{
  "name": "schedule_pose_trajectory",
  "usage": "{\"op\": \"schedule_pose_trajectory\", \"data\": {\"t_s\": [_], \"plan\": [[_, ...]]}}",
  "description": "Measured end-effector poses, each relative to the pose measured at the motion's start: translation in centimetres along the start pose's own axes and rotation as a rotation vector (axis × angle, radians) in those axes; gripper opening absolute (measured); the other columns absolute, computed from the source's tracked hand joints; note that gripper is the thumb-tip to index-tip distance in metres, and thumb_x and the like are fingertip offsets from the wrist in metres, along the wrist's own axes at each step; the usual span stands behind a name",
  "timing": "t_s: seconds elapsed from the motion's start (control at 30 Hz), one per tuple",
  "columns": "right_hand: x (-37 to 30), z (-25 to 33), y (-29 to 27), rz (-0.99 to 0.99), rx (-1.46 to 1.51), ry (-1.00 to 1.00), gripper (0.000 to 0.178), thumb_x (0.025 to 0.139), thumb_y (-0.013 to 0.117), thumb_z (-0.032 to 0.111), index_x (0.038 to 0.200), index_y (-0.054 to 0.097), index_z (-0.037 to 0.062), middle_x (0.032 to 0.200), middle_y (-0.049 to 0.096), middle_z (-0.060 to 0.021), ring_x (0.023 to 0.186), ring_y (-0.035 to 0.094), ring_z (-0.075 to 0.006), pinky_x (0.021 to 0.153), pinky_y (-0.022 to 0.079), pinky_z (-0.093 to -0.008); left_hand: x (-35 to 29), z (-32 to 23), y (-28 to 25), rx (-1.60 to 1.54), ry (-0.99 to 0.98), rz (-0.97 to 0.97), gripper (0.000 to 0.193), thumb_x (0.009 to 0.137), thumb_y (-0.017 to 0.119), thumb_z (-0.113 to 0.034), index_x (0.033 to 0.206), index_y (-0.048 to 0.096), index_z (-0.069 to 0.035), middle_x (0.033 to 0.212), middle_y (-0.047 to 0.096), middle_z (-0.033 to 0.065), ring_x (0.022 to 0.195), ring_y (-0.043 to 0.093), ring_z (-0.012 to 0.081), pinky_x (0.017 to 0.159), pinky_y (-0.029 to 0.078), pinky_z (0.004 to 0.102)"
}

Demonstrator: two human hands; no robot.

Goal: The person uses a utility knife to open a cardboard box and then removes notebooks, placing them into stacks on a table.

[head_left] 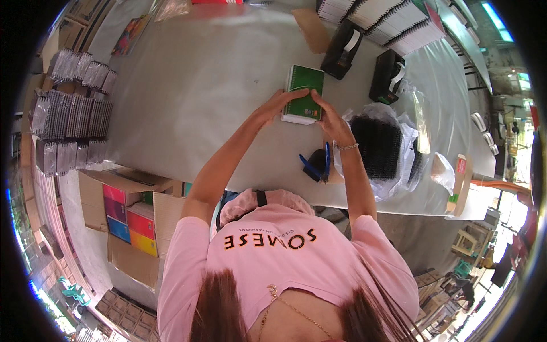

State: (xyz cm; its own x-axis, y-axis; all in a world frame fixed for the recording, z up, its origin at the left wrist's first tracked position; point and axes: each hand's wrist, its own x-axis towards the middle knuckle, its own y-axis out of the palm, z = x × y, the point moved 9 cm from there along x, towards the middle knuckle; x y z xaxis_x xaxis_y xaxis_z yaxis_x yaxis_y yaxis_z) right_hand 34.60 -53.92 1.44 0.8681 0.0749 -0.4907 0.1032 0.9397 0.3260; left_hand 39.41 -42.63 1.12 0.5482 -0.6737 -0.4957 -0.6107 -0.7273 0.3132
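A stack of small green-covered spiral notebooks (pixel 305 85) rests on the grey table, its white page edges showing at the near side. My left hand (pixel 284 102) closes on its left side, with the thumb laid over the cover. From the right, my right hand (pixel 330 114) grips the opposite side, its thumb also on top. The two thumb tips almost meet on the cover. Most of my fingers are hidden behind the stack. Near my right wrist lie blue-handled pliers (pixel 320 164) by a dark object.
Two black tape dispensers (pixel 343 50) (pixel 388 77) stand right of the notebooks. Black binding coils (pixel 376 147) lie in plastic at the right. Wrapped spiral notebooks (pixel 71 115) line the left edge. An open carton (pixel 134 211) of colourful packs sits below left. White spiral-bound stacks (pixel 384 23) stand far right.
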Motion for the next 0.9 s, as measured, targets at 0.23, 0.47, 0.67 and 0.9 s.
{"op": "schedule_pose_trajectory", "data": {"t_s": [0.23, 0.47, 0.67, 0.9], "plan": [[-3.7, 1.9, -5.4, -0.349, -0.366, -0.318, 0.047, 0.101, 0.040, 0.039, 0.126, 0.049, 0.0008, 0.113, 0.059, -0.0123, 0.108, 0.056, -0.0194, 0.089, 0.046, -0.0322, 4.5, -0.4, 2.9, 0.057, 0.040, -0.120, 0.064, 0.076, 0.073, -0.050, 0.112, 0.062, 0.001, 0.099, 0.067, 0.0123, 0.092, 0.065, 0.0178, 0.080, 0.051, 0.0298], [-5.7, 1.0, -6.6, -0.427, -0.568, -0.369, 0.043, 0.093, 0.054, 0.024, 0.125, 0.041, -0.0017, 0.111, 0.058, -0.0227, 0.106, 0.058, -0.0308, 0.087, 0.046, -0.0390, 5.7, 0.1, 3.5, 0.017, 0.019, -0.057, 0.069, 0.072, 0.076, -0.048, 0.115, 0.058, 0.004, 0.102, 0.067, 0.0146, 0.094, 0.065, 0.0210, 0.082, 0.051, 0.0320], [-6.7, -0.6, -4.3, -0.466, -1.054, -0.580, 0.053, 0.071, 0.070, 0.003, 0.118, 0.046, -0.0014, 0.118, 0.050, -0.0235, 0.100, 0.056, -0.0364, 0.083, 0.048, -0.0409, 6.3, 0.8, 3.3, -0.017, 0.002, -0.093, 0.077, 0.068, 0.080, -0.046, 0.118, 0.053, 0.006, 0.105, 0.065, 0.0155, 0.094, 0.065, 0.0215, 0.081, 0.052, 0.0339], [-6.0, -1.3, -6.2, -0.458, -1.072, -0.505, 0.044, 0.068, 0.065, -0.007, 0.111, 0.055, 0.0010, 0.112, 0.056, -0.0202, 0.098, 0.055, -0.0391, 0.085, 0.048, -0.0420, 7.7, 3.1, 3.5, 0.064, -0.002, -0.159, 0.067, 0.071, 0.079, -0.045, 0.112, 0.060, 0.004, 0.103, 0.067, 0.0134, 0.093, 0.066, 0.0206, 0.082, 0.051, 0.0328]]}}
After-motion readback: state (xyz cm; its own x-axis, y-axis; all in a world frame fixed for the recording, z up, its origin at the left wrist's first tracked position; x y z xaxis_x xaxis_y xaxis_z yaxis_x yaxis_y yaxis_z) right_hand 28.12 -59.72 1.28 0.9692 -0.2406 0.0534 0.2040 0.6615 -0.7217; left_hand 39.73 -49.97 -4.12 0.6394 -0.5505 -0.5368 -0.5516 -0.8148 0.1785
